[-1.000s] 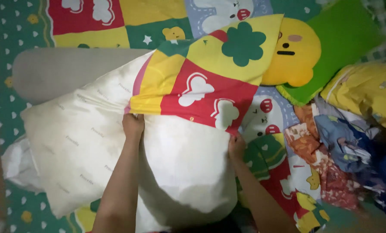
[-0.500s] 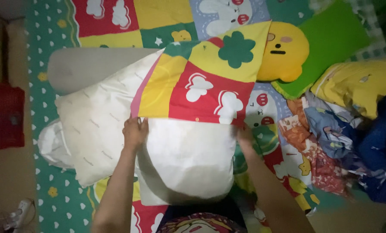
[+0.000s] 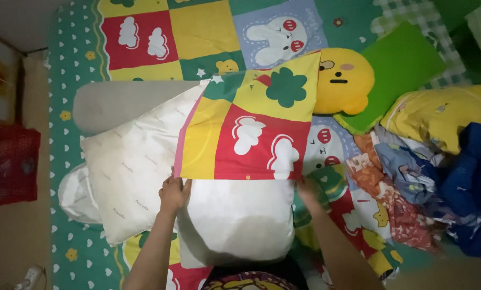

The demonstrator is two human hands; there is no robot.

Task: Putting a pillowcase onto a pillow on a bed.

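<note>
L hand [image 3: 174,192] pinches the bottom-left corner of the bright patch pillowcase [image 3: 249,129], fingers closed on the cloth. R hand [image 3: 307,189] is at the bottom-right corner, looks closed on the edge too, but it's dim & blurry so can't tell for sure. White pillow [image 3: 235,217] sits right in front of the person, its far end tucked under the case mouth. So approx. the top bit is in, most of the pillow sticks out bare; the case still has to go down over the rest. Another white pillow [image 3: 133,161] lies to the left, w/ a grey bolster [image 3: 127,104] behind it. Yellow face cushion [image 3: 342,80] & a pile of clothes [image 3: 412,177] on the right, all on the colourful bed sheet [image 3: 197,32].
</note>
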